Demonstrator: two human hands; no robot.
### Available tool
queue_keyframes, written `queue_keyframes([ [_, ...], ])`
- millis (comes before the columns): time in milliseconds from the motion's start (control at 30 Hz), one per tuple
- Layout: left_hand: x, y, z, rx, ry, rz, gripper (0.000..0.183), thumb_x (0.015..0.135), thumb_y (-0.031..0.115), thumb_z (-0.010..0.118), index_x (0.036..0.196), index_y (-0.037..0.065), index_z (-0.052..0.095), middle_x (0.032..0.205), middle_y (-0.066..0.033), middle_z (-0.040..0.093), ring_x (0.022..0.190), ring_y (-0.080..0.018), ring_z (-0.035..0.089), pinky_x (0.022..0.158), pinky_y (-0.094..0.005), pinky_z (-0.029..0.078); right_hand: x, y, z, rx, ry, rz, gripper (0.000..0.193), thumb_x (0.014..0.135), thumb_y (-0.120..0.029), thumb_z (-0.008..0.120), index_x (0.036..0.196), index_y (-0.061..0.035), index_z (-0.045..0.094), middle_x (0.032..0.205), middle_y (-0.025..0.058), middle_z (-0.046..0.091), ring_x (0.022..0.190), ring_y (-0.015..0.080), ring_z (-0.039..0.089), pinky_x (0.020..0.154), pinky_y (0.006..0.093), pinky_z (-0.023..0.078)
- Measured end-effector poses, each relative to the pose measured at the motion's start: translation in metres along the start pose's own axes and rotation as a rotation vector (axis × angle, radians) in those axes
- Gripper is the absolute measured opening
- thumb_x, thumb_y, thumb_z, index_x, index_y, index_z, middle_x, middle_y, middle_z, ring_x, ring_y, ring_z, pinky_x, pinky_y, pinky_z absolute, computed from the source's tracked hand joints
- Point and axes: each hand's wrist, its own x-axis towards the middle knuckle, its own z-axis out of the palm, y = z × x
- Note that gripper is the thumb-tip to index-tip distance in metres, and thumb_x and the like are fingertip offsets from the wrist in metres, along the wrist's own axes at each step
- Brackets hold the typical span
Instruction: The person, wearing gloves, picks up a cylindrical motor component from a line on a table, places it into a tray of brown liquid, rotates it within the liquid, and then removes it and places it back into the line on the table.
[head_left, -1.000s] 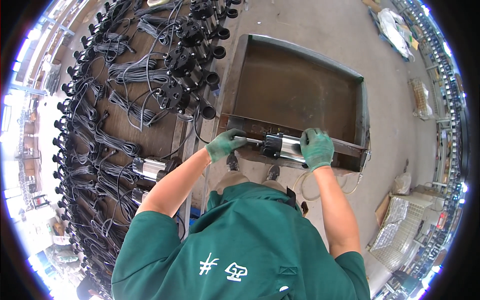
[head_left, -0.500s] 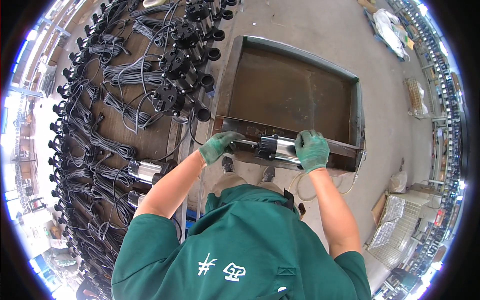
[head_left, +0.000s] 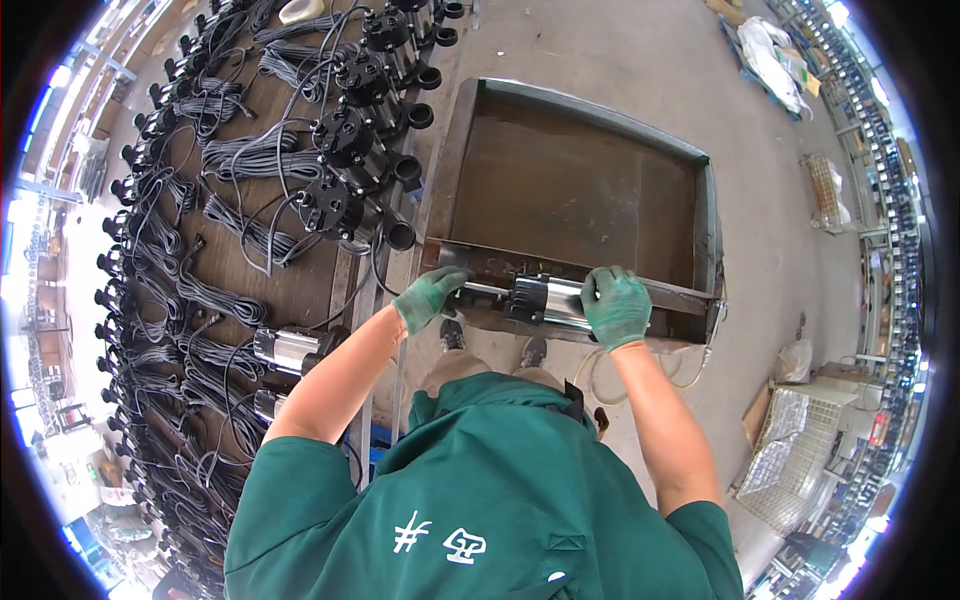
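A submersible pump [head_left: 562, 300] with a shiny steel cylinder and a ribbed black end lies sideways over the near ledge of a metal tank [head_left: 455, 165]. My right hand [head_left: 616, 308], in a green glove, is closed over the steel body toward its right end. From the pump's black end a thin metal rod [head_left: 485, 288] reaches left. My left hand [head_left: 430, 297], also gloved in green, is closed at the rod's left end. Its fingertips are partly hidden, as is the pump's right end under my right hand.
To the left, a wooden surface [head_left: 270, 90] carries coiled black cables [head_left: 262, 160] and rows of similar pumps [head_left: 345, 145]. Another pump [head_left: 290, 348] lies beside my left forearm. A pale hose [head_left: 590, 375] hangs below the tank. A wire basket [head_left: 800, 455] stands at the right.
The whole view has shifted slightly. Both hands keep their holds on the pump and its rod, with no clear movement otherwise.
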Motion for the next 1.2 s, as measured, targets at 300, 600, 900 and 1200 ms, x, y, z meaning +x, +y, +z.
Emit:
queue_keyframes([
  [300,0.009,-0.015,-0.013,1.374,0.212,0.318,0.031,0.099,0.03,0.066,0.12,0.007,0.064,0.083,-0.0151,0.072,0.076,-0.028,0.072,0.07,-0.0399,0.056,-0.003,-0.004,-0.005,0.053,0.059,-0.041,0.012,0.083,-0.022,0.069,0.079,-0.0106,0.068,0.081,0.0093,0.066,0.079,0.0302,0.064,0.072,0.0436,0.052],
  [600,0.022,0.017,-0.007,0.044,0.048,-0.562,0.067,0.094,0.074,0.05,0.088,0.009,0.066,0.077,-0.0121,0.074,0.045,-0.0154,0.053,0.048,-0.0267,0.037,-0.007,-0.003,-0.001,0.04,0.058,-0.027,0.013,0.083,-0.024,0.069,0.079,-0.0116,0.066,0.08,0.009,0.065,0.078,0.0302,0.064,0.069,0.0442,0.051],
  [900,0.016,-0.018,-0.017,0.298,-0.059,0.242,0.031,0.093,0.016,0.078,0.118,0.009,0.061,0.094,0.0015,0.063,0.082,-0.0075,0.06,0.068,-0.025,0.051,-0.006,0.005,-0.002,0.105,0.062,-0.026,0.014,0.079,-0.023,0.069,0.073,-0.0119,0.062,0.078,0.0091,0.065,0.076,0.0295,0.066,0.066,0.0447,0.052],
  [1200,0.018,-0.012,-0.021,1.473,0.177,0.3,0.041,0.089,0.055,0.067,0.097,0.015,0.07,0.088,-0.017,0.073,0.078,-0.0385,0.07,0.065,-0.0511,0.054,-0.005,0.001,-0.005,0.083,0.049,-0.033,0.016,0.083,-0.025,0.067,0.076,-0.0105,0.066,0.079,0.0091,0.066,0.077,0.029,0.066,0.07,0.0437,0.054],
])
